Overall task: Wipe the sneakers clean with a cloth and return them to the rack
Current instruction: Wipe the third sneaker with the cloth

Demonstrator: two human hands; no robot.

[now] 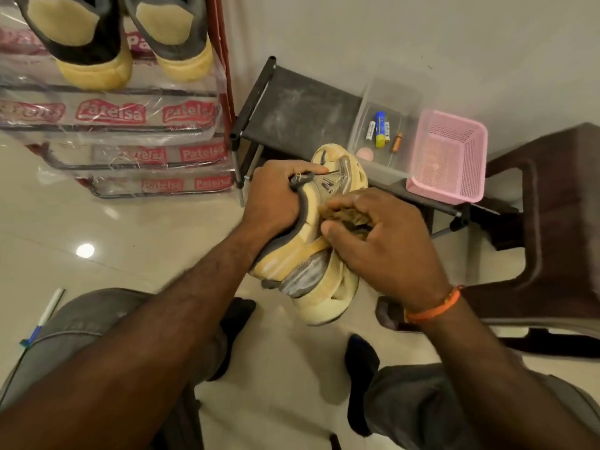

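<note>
A yellow and grey sneaker (311, 254) is held in the air above my knees, sole turned to the right. My left hand (276, 196) grips its upper near the tongue and collar. My right hand (383, 241) holds a bunched brown cloth (347, 217) and presses it against the sneaker's side. Two other shoes (94, 37) with yellow soles and dark uppers stand on the top shelf of the plastic-wrapped rack (113, 125) at the upper left.
A low black rack (298, 115) stands by the wall, bearing a clear box (386, 125) with batteries and a pink basket (448, 154). A dark brown stool (558, 222) is at the right. A pen (48, 313) lies on the tiled floor at the left.
</note>
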